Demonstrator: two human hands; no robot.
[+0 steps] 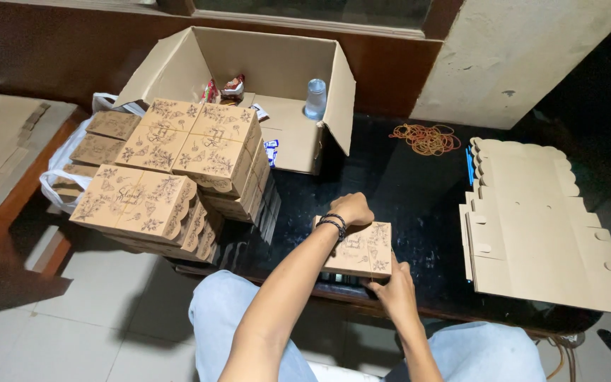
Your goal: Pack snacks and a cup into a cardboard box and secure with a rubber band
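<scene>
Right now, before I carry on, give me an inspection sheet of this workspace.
Surface: glossy black table, wooden front edge.
Job's things: one closed printed kraft box at the near edge.
Hands: left hand rests fisted on the box's far edge, dark bracelets on the wrist; right hand grips its near corner.
Stock: stacks of finished boxes on the left; pile of flat box blanks on the right.
Clutter: open carton holding a clear bottle and wrappers; heap of rubber bands.
Cables: nothing seen.
Surroundings: white plastic bag under the stacks, tiled floor, dark wood wall panel, flat cardboard far left.
</scene>
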